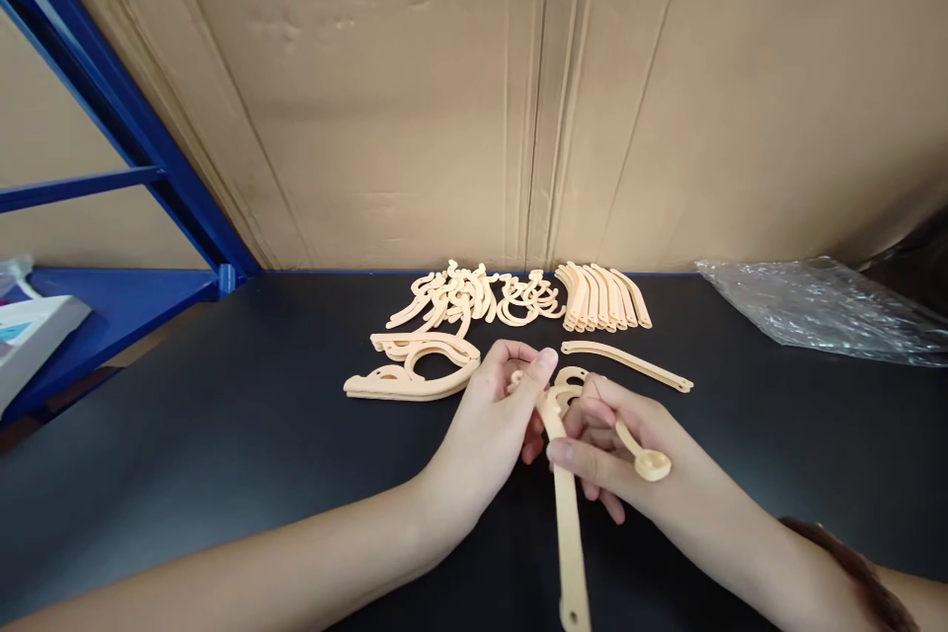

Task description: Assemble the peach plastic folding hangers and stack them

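Near the middle of the black table, my left hand (508,405) pinches the top end of a beige plastic hanger arm (569,533), which hangs down toward the front edge. Thumb and fingers of my right hand (618,439) grip the same arm just below. A curved beige piece (572,377) shows between the hands. From my right hand also sticks out a small hook-like piece with a rounded cupped end (652,464). How these pieces join is hidden by my fingers. Left of my hands lie folded beige hangers (415,385), stacked together.
Behind lie a heap of small curved parts (451,296), ring-shaped parts (527,298) and a row of hanger arms (603,296). One arm part (629,363) lies apart. A clear plastic bag (822,311) is at right, a blue frame (140,118) at left, cardboard (400,118) behind.
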Demonstrator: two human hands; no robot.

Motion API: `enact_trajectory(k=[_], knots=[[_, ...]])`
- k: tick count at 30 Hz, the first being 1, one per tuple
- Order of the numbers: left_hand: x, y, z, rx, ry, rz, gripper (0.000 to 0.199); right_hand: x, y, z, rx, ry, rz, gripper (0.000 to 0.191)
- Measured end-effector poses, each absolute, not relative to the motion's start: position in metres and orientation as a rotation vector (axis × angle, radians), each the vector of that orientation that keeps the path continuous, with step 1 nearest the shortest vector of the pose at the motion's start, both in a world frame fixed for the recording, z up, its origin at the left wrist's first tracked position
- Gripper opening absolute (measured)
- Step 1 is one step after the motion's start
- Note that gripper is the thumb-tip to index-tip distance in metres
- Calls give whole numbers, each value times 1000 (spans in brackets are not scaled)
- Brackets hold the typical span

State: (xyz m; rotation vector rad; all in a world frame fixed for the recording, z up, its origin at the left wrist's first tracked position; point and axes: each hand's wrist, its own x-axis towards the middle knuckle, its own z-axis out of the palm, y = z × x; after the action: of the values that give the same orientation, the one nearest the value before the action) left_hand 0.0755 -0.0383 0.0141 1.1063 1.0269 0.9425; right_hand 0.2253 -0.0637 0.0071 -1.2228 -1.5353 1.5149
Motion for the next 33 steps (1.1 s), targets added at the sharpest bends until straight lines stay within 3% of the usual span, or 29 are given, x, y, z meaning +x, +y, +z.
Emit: enact_trajectory(k=[6,13,19,25,33], knots=[[66,-48,20,1108,828,806,35,230,-64,7,-1176,-1540,1408,36],[48,-42,25,1149,1125,736,37,252,-61,4,-1170,-1617,1125,46],[41,-53,22,1707,1192,413,45,268,-51,-4,-1134,-1653,1097,22],[35,-59,9,2357,1119,384,28,263,-52,0,-1170,-1718,1174,23],[31,-57,-7,2642,966,619,13,259,-48,0,-1098,-1608,1424,28]])
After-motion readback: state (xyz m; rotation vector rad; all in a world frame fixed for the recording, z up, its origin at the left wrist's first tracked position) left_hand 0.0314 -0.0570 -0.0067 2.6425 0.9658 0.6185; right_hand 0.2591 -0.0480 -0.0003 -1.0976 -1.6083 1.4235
